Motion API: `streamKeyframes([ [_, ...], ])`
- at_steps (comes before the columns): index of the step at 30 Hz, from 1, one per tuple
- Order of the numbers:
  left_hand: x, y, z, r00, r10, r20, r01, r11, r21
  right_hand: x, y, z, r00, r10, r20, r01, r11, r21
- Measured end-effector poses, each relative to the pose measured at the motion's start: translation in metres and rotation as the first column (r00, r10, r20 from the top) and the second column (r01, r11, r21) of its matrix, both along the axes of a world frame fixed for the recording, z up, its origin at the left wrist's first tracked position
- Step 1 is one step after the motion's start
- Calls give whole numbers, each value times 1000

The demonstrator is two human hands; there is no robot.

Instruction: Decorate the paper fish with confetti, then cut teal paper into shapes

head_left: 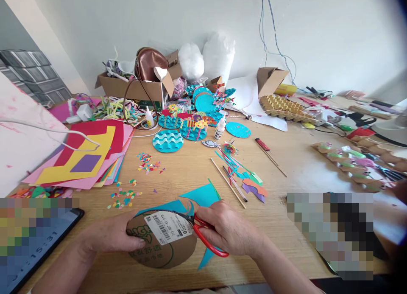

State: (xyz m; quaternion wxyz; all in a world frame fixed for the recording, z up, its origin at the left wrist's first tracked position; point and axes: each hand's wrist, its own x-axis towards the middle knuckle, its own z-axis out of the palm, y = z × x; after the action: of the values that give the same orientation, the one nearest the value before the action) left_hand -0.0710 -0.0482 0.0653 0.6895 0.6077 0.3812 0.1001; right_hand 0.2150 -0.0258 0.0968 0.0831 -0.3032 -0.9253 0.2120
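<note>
Centrally, a round cardboard disc with a white barcode label is held at the near side of the worktop. Of the two hands, the left hand grips the disc's left edge, thumb on its face; the right hand holds red-handled scissors, blades at the upper right edge. Blue paper projects from behind the disc; beyond lie paper dots and a wooden stick
</note>
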Motion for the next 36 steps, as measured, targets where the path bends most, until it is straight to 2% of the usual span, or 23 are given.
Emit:
streamKeyframes([
  [4,-3,0,-6,999,53,-8,-53,999,0,0,1,2,1000,-17,-17,17,1000,19],
  [6,-4,0,-10,994,97,59,-95,995,-25,1,2,2,998,-22,-51,23,999,26],
  [9,-2,-3,-15,954,236,185,-221,970,-98,1,2,1,997,-39,-66,41,999,27],
  [11,0,-7,-17,921,334,201,-317,942,-112,1,2,0,997,-58,-48,58,998,13],
  [13,3,-10,-16,905,380,191,-365,925,-106,0,3,1,998,-65,-27,64,998,-21],
  [17,3,-12,-13,902,384,196,-367,923,-118,0,3,7,999,-37,4,37,995,-93],
  [22,3,-10,-11,903,374,212,-358,927,-109,-1,4,12,998,-38,55,42,996,-77],
  [30,4,-8,-13,915,320,245,-308,948,-84,-2,2,13,998,-32,54,36,996,-86],
  [36,7,-6,-8,903,348,252,-336,938,-91,-2,2,7,997,-57,43,60,996,-61],
])
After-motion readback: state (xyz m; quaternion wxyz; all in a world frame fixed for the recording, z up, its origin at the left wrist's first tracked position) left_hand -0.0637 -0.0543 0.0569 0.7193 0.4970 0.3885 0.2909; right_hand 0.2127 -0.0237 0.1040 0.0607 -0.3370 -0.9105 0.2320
